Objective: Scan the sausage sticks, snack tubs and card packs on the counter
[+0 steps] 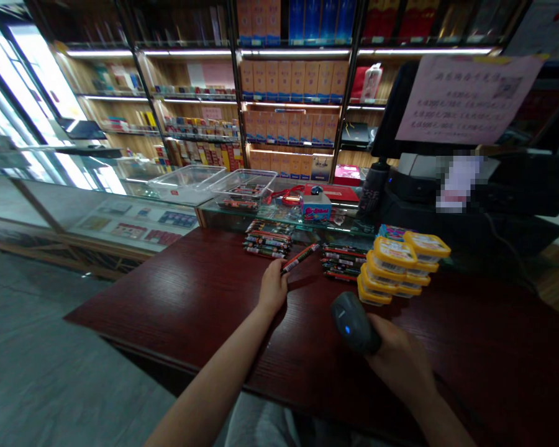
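Note:
My left hand [274, 287] is closed on the near end of a slim, stick-shaped snack packet [300, 257] with a dark and red wrapper. The packet points up and to the right, above the dark red table. In my right hand [398, 354] is a dark grey barcode scanner [354, 323] with a blue light on top; its head points forward and left. Past my left hand lies a stack of similar slim packets [268, 239]. A second stack of packets [343, 261] lies to the right, beside several piled yellow-lidded tubs [394, 267].
A glass counter [228, 214] borders the table's far side, holding clear plastic bins [189, 180] and a small blue-and-pink box [315, 208]. A monitor [389, 118] with a pink paper sign [466, 99] stands at right. Shelves of boxed goods [291, 81] line the back wall.

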Tool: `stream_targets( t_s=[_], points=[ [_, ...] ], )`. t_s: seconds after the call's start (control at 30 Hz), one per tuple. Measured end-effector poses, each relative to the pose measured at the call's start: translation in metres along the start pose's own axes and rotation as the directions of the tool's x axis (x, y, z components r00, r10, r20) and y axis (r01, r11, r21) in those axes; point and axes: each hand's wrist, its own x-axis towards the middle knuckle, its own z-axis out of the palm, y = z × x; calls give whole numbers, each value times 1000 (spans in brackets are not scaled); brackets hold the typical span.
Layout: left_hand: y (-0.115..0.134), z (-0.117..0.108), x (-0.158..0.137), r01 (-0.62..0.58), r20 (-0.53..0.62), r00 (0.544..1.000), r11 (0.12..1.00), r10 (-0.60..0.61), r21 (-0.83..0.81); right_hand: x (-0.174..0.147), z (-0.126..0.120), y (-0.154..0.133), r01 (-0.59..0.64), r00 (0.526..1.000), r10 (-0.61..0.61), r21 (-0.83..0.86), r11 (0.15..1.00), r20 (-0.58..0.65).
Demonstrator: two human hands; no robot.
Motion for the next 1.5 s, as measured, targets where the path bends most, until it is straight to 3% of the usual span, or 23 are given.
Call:
stream_targets(
  t_s=[0.1, 0.3, 0.53, 0.67, 0.77, 0.9, 1.0, 1.23, 1.4, 1.5],
  points=[
    [4, -2, 2, -5, 46, 999, 1000, 6, -25, -2, 13, 15, 52, 998, -56, -118, 992, -38],
    [22, 7, 17, -107, 93, 991, 991, 99, 83, -3, 21, 22, 63, 995, -71, -114, 991, -65],
    [55, 59, 42, -142, 191, 976, 974, 108, 174, 0, 20, 21, 25, 1000, -24, -69, 997, 16],
    [66, 93, 46, -151, 253, 960, 981, 117, 121, -1, 22, 25, 19, 1000, -18, -61, 998, 11],
    [66, 104, 42, -136, 262, 959, 988, 113, 71, -2, 22, 27, 14, 1000, -14, -53, 999, -2],
    [59, 99, 37, 12, 140, 990, 997, -22, 73, -2, 22, 28, 14, 1000, -14, -54, 998, -2],
    [52, 93, 33, 119, 96, 988, 993, -119, 4, -2, 21, 27, 20, 1000, -20, -63, 998, -6],
    [47, 91, 29, 60, 150, 988, 991, -42, -119, -3, 19, 25, 22, 1000, -21, -87, 996, 12],
    [29, 55, 39, -25, 93, 995, 999, 23, 27, -6, 21, 27, 20, 1000, -19, -88, 996, 7],
    [4, 21, 47, 19, 3, 1000, 980, -20, 196, -8, 25, 29, 46, 999, -47, -81, 996, -16]
  ],
)
